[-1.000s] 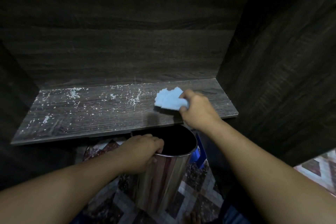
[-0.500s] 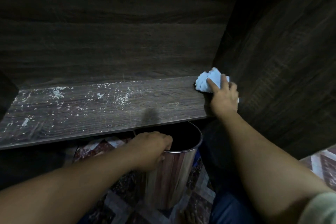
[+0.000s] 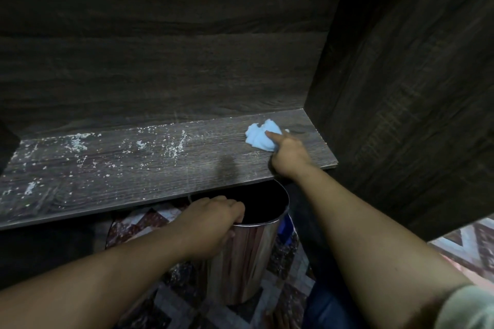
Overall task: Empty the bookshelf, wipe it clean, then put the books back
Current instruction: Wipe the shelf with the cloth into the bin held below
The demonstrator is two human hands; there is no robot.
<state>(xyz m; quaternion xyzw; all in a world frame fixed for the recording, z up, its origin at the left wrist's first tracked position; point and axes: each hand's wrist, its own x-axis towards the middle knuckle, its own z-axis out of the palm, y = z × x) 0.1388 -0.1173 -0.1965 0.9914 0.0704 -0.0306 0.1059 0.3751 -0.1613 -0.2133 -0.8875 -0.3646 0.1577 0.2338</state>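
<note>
The dark wooden shelf board holds no books and is speckled with white dust across its left and middle. On its right part lies a crumpled light blue cloth, which my right hand presses down, index finger stretched over it. Below the shelf's front edge my left hand grips the rim of a shiny metal bin and holds it just under the board.
The shelf's dark side panel rises close on the right, and the back panel stands behind. A patterned tiled floor shows under the bin. Another dark panel edge juts in at the far left.
My right hand has slid the cloth from the shelf's right corner back toward the left along the board. The left hand stays on the bin's rim.
</note>
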